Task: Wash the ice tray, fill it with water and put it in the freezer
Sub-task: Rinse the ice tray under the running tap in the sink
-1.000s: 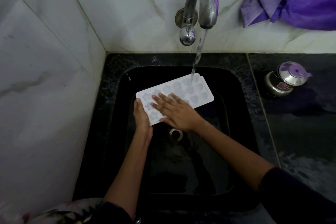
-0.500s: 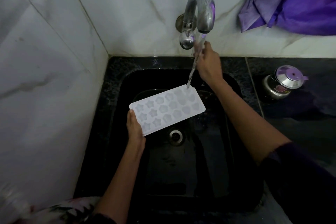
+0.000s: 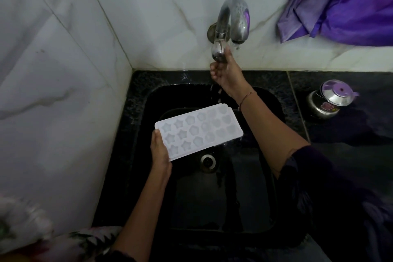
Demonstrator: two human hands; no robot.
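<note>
My left hand (image 3: 160, 151) grips the ice tray (image 3: 200, 130) by one end over the sink (image 3: 140, 100), while my right hand (image 3: 225, 70) curls round the tap knob (image 3: 218, 52), only drips falling. I judge the washing nearly done; whether it is filled I can't tell, and the freezer is left. The sticker (image 3: 326, 106) on the steel pot (image 3: 331, 95) on the tabletop (image 3: 350, 155) is unreadable.

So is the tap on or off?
Nearly off: only drops fall from the tap spout, no steady stream, while the right hand grips its knob.
</note>
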